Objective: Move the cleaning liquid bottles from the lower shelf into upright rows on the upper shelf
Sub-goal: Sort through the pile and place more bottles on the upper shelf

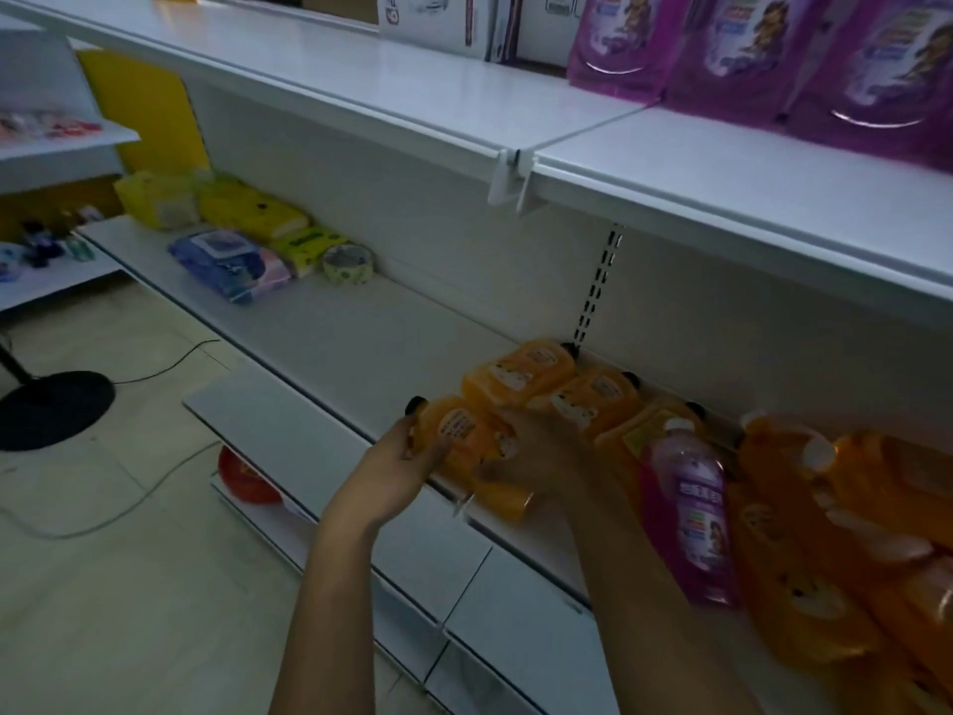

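Note:
Several orange cleaning liquid bottles lie on their sides on the lower shelf [361, 348]. My left hand [407, 459] grips the frontmost orange bottle [459, 430] near its black cap, at the shelf's front edge. My right hand [536, 448] curls over the same bottle's body from the right. More orange bottles [521, 374] lie behind it. A purple bottle [691, 508] with a white cap lies among further orange ones [804, 575] at the right. The upper shelf [670, 162] is white and bare in front.
Purple refill pouches [748, 49] and boxes [443, 18] stand at the back of the upper shelf. Yellow and blue wipe packs [232, 260] and a tape roll [348, 263] lie at the lower shelf's left. A black stand base [51, 407] and cables are on the floor.

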Action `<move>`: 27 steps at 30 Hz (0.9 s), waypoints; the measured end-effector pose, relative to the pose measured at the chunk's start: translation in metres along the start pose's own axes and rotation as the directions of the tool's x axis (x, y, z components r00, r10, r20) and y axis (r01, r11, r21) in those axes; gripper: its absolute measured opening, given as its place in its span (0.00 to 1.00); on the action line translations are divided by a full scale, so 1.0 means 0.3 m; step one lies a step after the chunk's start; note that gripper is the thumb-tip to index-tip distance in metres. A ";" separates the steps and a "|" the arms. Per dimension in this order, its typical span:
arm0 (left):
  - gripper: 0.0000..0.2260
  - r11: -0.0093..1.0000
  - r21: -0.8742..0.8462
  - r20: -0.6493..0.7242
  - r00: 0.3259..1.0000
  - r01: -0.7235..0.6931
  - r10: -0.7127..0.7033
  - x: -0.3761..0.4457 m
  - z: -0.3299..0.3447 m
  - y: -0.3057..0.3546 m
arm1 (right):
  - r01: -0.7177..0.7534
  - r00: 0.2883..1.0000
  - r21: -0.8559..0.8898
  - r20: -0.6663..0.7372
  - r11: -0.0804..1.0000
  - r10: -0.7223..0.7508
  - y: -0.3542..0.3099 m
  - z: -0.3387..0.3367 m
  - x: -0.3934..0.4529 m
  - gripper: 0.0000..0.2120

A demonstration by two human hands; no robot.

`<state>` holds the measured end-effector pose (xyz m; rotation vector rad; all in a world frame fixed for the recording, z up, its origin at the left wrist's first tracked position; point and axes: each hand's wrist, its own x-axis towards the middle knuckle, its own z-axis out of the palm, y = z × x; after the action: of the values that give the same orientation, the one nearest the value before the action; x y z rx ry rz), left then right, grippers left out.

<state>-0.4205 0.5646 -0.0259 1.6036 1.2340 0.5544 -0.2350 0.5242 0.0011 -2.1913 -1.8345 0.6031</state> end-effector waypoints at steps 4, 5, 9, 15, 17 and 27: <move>0.22 0.995 -0.098 -0.091 0.996 0.001 -0.010 0.047 0.018 0.003 | -0.053 0.999 0.113 0.011 0.992 0.052 -0.026 0.061 0.002 0.28; 0.22 0.992 -0.124 -0.115 0.993 0.001 -0.015 0.057 0.023 0.003 | -0.073 0.997 0.166 0.014 0.983 0.072 -0.028 0.073 0.003 0.30; 0.21 0.986 -0.164 -0.135 0.991 -0.024 0.002 0.086 0.034 -0.009 | -0.165 0.986 0.322 0.026 0.932 0.165 -0.026 0.094 0.004 0.49; 0.20 0.957 -0.260 0.032 0.989 -0.129 0.142 0.042 0.008 -0.010 | -0.185 0.981 0.622 0.075 0.761 0.178 -0.019 0.139 -0.072 0.51; 0.21 0.932 -0.336 0.073 0.983 -0.136 0.170 0.006 0.019 0.009 | -0.166 0.985 0.751 0.091 0.639 0.149 -0.005 0.134 -0.118 0.43; 0.30 0.857 -0.503 0.227 0.940 -0.112 0.256 -0.363 0.150 0.107 | 0.120 0.905 0.918 -0.258 0.377 0.339 0.017 0.040 -0.441 0.31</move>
<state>-0.4103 0.4474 0.0073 1.3169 0.6535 0.6658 -0.2538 0.3931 0.0107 -1.4346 -0.7233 0.8370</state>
